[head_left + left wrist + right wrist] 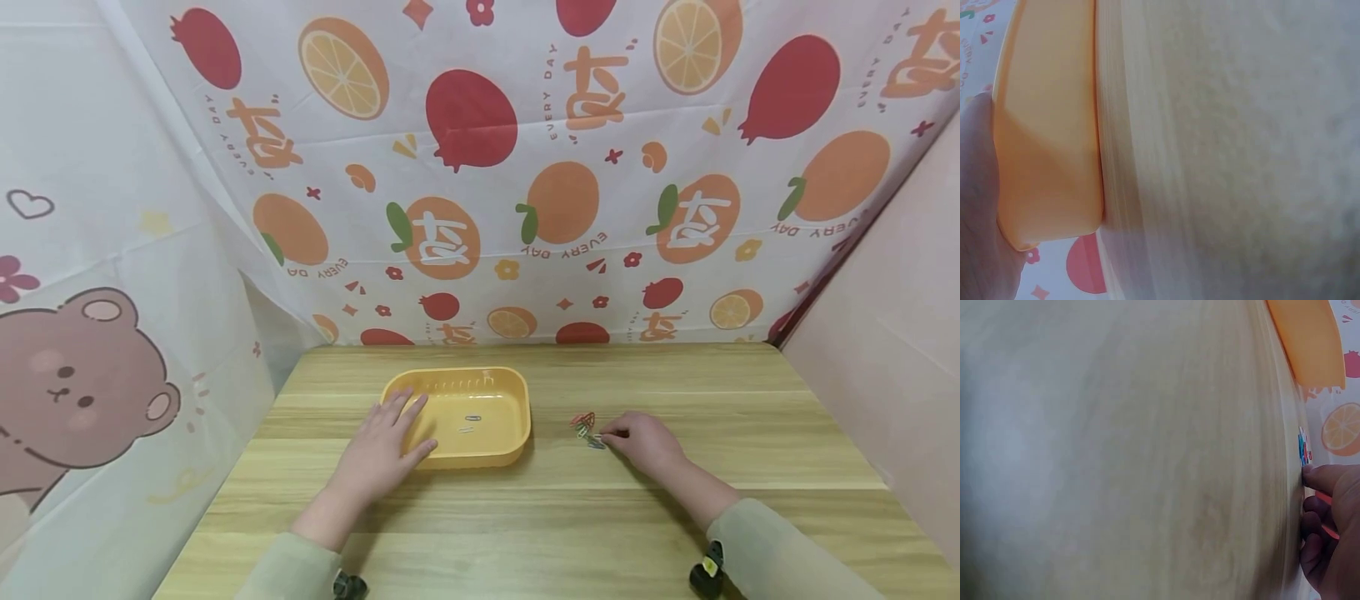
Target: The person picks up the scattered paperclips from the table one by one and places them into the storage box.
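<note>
A shallow yellow tray [501, 389] sits on the wooden table, with two paper clips [469, 423] lying inside it. My left hand [381, 443] rests on the tray's left rim, fingers straight over the edge and thumb along the front wall. The left wrist view shows the tray [1047, 144] beside that hand [975, 206]. To the right of the tray lies a small heap of coloured paper clips [587, 428]. My right hand [639, 438] has its curled fingertips at this heap. In the right wrist view its fingers [1329, 481] pinch a red clip next to a blue clip [1303, 450].
The wooden table [525, 517] stretches toward me and to the right of the clips. Printed fruit-pattern cloth [525, 167] hangs close behind, a bear-print sheet [90, 375] walls off the left, and a pink panel [892, 333] the right.
</note>
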A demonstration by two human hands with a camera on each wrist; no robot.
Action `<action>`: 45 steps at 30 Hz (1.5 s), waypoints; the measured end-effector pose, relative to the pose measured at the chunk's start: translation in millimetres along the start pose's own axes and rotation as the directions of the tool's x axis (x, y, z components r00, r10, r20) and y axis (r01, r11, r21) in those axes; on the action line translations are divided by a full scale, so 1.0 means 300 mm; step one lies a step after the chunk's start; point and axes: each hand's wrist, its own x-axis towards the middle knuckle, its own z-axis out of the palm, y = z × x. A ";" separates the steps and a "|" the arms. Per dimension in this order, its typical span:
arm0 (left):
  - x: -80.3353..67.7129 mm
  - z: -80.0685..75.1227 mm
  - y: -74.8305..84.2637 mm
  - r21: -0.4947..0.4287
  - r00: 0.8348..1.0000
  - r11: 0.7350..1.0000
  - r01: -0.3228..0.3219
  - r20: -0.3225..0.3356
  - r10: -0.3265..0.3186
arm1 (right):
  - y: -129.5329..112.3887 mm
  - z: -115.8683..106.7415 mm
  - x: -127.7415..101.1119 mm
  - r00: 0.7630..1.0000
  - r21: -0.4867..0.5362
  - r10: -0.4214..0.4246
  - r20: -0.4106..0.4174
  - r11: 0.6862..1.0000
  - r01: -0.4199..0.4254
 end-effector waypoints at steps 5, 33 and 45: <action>0.000 -0.001 -0.001 0.001 1.000 1.000 -0.004 -0.014 0.004 | -0.001 0.000 0.003 1.000 0.002 -0.005 0.001 1.000 0.005; 0.004 -0.004 0.006 -0.008 1.000 1.000 0.007 -0.009 -0.007 | 0.022 -0.012 0.008 1.000 0.087 0.030 -0.010 0.996 -0.029; 0.006 0.002 0.003 -0.005 1.000 1.000 0.010 -0.009 -0.010 | 0.019 -0.026 0.019 0.998 0.129 0.065 -0.025 0.990 -0.061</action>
